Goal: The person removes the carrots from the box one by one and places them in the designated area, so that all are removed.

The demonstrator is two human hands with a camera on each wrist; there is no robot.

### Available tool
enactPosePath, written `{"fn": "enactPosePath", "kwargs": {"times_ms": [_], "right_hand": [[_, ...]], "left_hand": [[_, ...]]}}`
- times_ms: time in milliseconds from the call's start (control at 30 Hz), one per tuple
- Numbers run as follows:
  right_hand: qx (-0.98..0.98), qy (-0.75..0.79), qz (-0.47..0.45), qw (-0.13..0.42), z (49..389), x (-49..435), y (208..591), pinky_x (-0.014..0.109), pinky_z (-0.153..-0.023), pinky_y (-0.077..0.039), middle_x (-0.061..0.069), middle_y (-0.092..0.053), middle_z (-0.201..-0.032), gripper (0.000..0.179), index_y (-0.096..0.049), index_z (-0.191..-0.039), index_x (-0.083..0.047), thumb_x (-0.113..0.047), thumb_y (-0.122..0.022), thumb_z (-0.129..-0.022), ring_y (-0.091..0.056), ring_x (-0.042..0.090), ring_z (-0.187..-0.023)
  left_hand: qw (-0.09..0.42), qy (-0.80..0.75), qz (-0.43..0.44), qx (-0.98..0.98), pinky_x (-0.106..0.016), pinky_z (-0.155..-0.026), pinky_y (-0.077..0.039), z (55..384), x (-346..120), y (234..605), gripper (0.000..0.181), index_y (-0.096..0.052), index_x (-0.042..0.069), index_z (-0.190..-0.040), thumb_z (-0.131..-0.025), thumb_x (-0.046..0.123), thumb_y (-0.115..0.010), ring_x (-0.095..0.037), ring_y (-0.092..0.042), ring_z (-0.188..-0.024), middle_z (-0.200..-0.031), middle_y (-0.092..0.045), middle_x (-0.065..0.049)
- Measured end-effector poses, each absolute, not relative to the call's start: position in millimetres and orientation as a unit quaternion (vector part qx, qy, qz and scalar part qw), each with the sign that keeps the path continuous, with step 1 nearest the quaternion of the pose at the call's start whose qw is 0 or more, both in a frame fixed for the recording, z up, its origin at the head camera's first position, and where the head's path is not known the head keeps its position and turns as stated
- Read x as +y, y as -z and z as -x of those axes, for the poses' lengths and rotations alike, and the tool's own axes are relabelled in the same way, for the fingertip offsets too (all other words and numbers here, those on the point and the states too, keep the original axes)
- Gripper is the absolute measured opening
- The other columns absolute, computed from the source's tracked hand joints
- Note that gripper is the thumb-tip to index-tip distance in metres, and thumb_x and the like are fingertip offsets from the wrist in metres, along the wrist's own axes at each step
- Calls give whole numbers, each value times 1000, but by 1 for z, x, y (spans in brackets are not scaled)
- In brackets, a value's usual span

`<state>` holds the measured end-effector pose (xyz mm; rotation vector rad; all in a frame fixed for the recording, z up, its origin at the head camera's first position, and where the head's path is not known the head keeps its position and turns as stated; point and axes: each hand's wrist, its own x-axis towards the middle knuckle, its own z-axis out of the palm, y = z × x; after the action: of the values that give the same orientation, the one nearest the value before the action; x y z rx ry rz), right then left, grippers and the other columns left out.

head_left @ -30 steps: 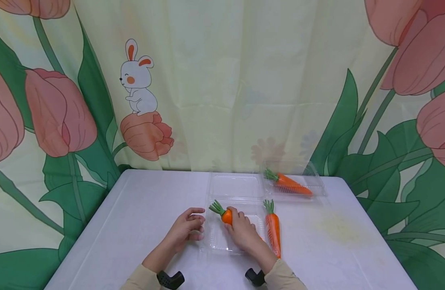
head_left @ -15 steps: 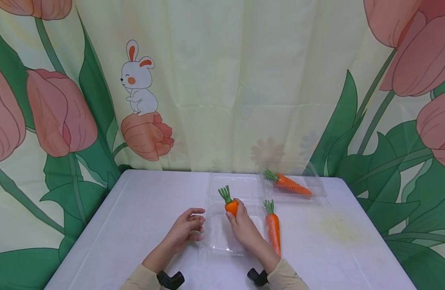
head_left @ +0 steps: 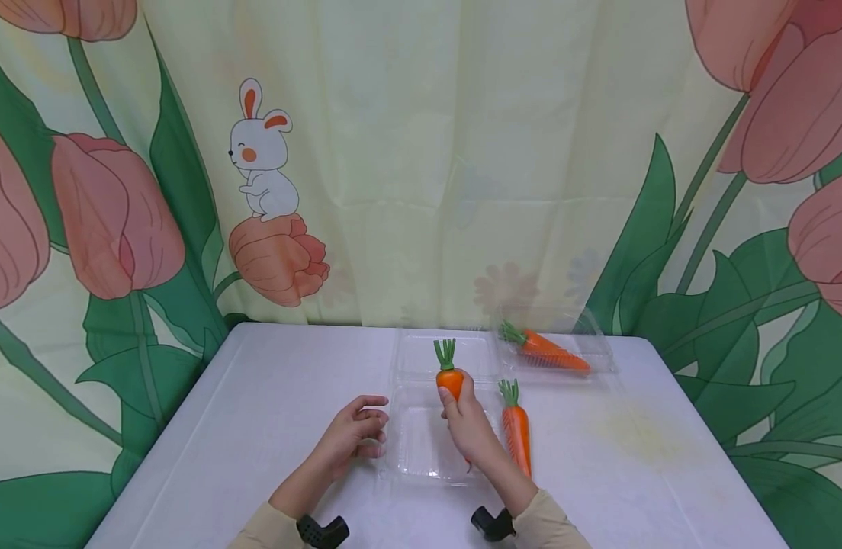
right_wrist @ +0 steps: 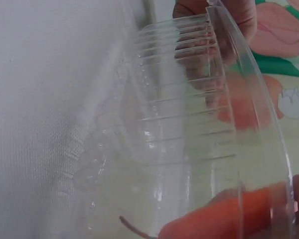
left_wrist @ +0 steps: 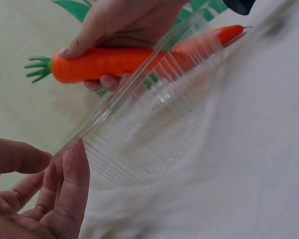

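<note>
My right hand (head_left: 470,428) grips an orange toy carrot (head_left: 450,381) with a green leafy top, thumb along its upper end. It holds the carrot over an open clear plastic clamshell box (head_left: 428,446), leaves pointing away from me. In the left wrist view the carrot (left_wrist: 102,65) shows almost whole, its thin tip beyond the box wall. My left hand (head_left: 355,435) is at the box's left side. Seen from the left wrist, thumb and fingers of the left hand (left_wrist: 37,184) pinch the box's rim (left_wrist: 92,119).
Another carrot (head_left: 517,431) lies on the white-covered table (head_left: 284,396) just right of the box. Behind it, a second clear box (head_left: 602,354) contains a carrot (head_left: 554,352). A tulip-printed curtain (head_left: 407,168) hangs behind the table.
My right hand has raised the carrot from low over the box and turned it, so its leaves now point away instead of to the left. The left hand has stayed at the box's side.
</note>
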<state>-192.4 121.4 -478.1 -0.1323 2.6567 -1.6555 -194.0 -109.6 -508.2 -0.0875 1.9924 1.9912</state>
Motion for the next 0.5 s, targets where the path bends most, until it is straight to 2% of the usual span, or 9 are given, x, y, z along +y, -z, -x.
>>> {"fn": "enactPosePath", "kwargs": {"times_ms": [100,333,500], "right_hand": [[827,562,33,14,193,124,478,32,-69,-49,17,-58,-99,55,-27,-149,-4,-38,-45,-110,-58,26,-78],[761,644,7,78,191,134,472,31,-77,-52,22,-56,-115,53,-32,-146,-9,-48,-39,-110,-60,32,-92],[711,693,4,117,189,142,467,32,-81,-54,19,-55,-115,53,-35,-145,-8,-49,-36,-110,-60,28,-94]], "left_hand": [[163,-698,29,697,-29,-65,-60,194,-110,508,46,-50,5,-142,-100,16,-65,-17,-64,-79,-114,-66,-18],[164,-698,30,697,-28,-65,-60,194,-110,508,46,-51,5,-141,-100,17,-66,-17,-65,-79,-115,-66,-18],[162,-699,32,695,-28,-64,-60,193,-109,507,45,-51,5,-141,-99,16,-66,-17,-65,-79,-113,-66,-17]]}}
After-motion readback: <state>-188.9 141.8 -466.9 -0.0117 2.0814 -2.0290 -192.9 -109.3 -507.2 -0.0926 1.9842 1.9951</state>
